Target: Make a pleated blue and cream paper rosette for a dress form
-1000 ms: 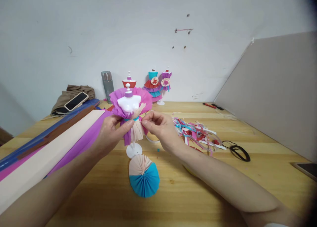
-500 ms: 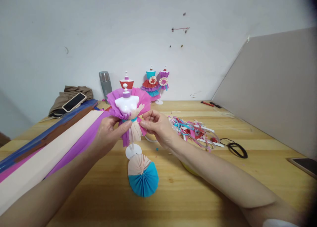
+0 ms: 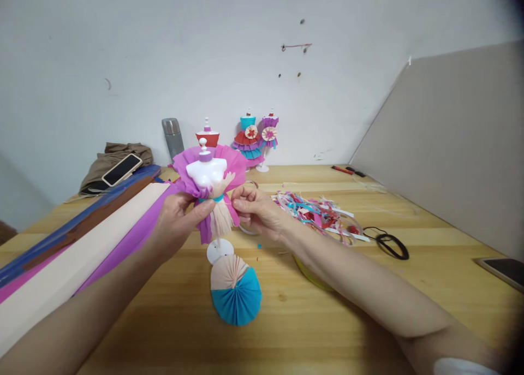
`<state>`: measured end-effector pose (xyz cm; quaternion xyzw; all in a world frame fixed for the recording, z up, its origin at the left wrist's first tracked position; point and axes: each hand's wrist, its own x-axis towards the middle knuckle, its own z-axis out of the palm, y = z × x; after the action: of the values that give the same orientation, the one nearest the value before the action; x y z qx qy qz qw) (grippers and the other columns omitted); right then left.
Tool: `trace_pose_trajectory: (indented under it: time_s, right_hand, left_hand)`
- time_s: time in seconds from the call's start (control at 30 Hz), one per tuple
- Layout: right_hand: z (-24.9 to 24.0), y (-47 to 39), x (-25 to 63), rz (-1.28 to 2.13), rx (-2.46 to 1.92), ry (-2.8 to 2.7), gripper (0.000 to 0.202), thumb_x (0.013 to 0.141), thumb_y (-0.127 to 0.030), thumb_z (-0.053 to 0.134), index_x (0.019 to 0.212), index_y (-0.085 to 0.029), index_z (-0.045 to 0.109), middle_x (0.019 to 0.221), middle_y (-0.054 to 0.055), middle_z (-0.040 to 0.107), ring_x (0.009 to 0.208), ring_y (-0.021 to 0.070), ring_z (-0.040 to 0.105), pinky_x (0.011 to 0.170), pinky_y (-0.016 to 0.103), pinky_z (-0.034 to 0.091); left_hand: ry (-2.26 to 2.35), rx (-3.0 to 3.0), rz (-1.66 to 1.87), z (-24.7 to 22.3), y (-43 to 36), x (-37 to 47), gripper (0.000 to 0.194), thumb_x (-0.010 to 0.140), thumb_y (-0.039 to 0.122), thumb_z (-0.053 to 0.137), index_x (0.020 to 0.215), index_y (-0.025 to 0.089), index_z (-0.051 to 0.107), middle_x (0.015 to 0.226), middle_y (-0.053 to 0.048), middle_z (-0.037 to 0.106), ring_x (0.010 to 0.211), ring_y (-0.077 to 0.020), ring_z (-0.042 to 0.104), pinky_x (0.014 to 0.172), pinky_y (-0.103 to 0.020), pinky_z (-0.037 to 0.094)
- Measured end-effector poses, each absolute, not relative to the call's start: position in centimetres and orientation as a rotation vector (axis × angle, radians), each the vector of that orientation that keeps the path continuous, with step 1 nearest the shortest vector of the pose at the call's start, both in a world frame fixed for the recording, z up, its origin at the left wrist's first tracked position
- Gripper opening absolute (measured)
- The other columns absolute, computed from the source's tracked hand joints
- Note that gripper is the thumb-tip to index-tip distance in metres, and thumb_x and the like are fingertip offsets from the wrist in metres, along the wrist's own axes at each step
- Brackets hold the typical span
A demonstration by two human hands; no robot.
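Observation:
A small white mannequin (image 3: 206, 171) dressed in purple, pink and cream crepe paper stands on a round white base, a blue band round its waist. My left hand (image 3: 180, 215) grips its waist from the left, thumb over the paper. At the right side of the waist my right hand (image 3: 256, 206) is pinched; what lies between thumb and forefinger is too small to make out. Just in front of the base lies a pleated paper rosette (image 3: 236, 296), half cream and half blue.
Long crepe strips (image 3: 94, 233) lie at left, with a phone (image 3: 121, 170) behind. Dressed mannequins (image 3: 247, 137) and a flask (image 3: 172, 137) stand by the wall. Paper scraps (image 3: 315, 214), a black band (image 3: 392, 245) and another phone (image 3: 503, 270) lie at right.
The mannequin's upper part has shifted slightly left. My right hand has drawn slightly away from its waist, still pinched; my left hand keeps its grip.

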<state>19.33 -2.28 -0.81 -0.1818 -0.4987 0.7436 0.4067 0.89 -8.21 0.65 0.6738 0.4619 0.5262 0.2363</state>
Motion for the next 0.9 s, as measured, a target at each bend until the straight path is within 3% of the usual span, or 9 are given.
trace_pose_trajectory:
  time_s: [0.1,0.23,0.37,0.47,0.6,0.73,0.9]
  right_hand:
    - [-1.0,-1.7,19.6,1.865,-0.466,-1.247,0.04,0.052,-0.035,0.087,0.069,-0.018,0.054,0.051,-0.01,0.044,0.042,0.0028,0.026,0.041,0.019,0.016]
    - [-0.2,-1.0,20.7,1.722,-0.507,-1.297,0.035,0.059,-0.037,0.081,0.069,-0.019,0.053,0.052,-0.01,0.04,0.043,0.0038,0.025,0.043,0.021,0.016]
    - [1.5,-1.1,22.0,1.373,-0.541,-1.488,0.029,0.067,-0.039,0.076,0.07,-0.018,0.056,0.057,-0.007,0.046,0.05,0.0064,0.036,0.049,0.022,0.026]
    - [2.2,-2.1,22.1,1.16,-0.495,-1.708,0.031,0.068,-0.041,0.077,0.083,-0.019,0.062,0.083,0.001,0.063,0.078,0.0145,0.058,0.069,0.027,0.043]
    - [1.9,-3.7,20.9,1.08,-0.49,-1.881,0.046,0.069,-0.046,0.077,0.105,-0.021,0.062,0.118,0.009,0.064,0.114,0.027,0.057,0.094,0.043,0.044]
    - [1.5,-4.3,19.7,1.115,-0.537,-1.827,0.049,0.069,-0.047,0.079,0.106,-0.02,0.062,0.122,0.011,0.065,0.115,0.0288,0.059,0.1,0.048,0.044]
    - [1.2,-3.5,19.5,1.32,-0.41,-1.79,0.048,0.067,-0.049,0.081,0.102,-0.021,0.065,0.113,0.008,0.069,0.109,0.0253,0.063,0.097,0.043,0.049]
  left_hand:
    - [1.238,1.845,1.445,0.7,-8.3,0.9,0.027,0.082,0.037,0.065,0.097,0.016,0.074,0.096,-0.007,0.075,0.089,-0.0255,0.068,0.076,-0.034,0.054]
    - [1.307,1.847,1.446,0.9,-8.6,1.2,0.026,0.079,0.039,0.068,0.086,0.015,0.075,0.084,-0.006,0.074,0.081,-0.0244,0.067,0.071,-0.034,0.054]
    - [1.317,1.812,1.447,0.9,-8.7,1.4,0.03,0.078,0.041,0.068,0.088,0.014,0.074,0.083,-0.006,0.073,0.081,-0.0246,0.066,0.072,-0.034,0.054]
    - [1.307,1.806,1.419,0.9,-8.7,1.5,0.031,0.079,0.042,0.067,0.09,0.014,0.075,0.084,-0.007,0.073,0.083,-0.0254,0.067,0.074,-0.035,0.054]
    - [1.281,1.829,1.398,1.3,-8.9,1.7,0.033,0.079,0.043,0.067,0.093,0.014,0.075,0.088,-0.007,0.075,0.088,-0.0274,0.067,0.076,-0.036,0.054]
    - [1.217,1.825,1.415,1.4,-9.0,1.8,0.032,0.079,0.042,0.068,0.093,0.014,0.075,0.092,-0.008,0.075,0.092,-0.0285,0.068,0.08,-0.037,0.055]
    - [1.227,1.802,1.396,1.0,-8.8,1.5,0.033,0.078,0.045,0.069,0.088,0.014,0.076,0.086,-0.008,0.075,0.086,-0.0277,0.069,0.077,-0.038,0.056]
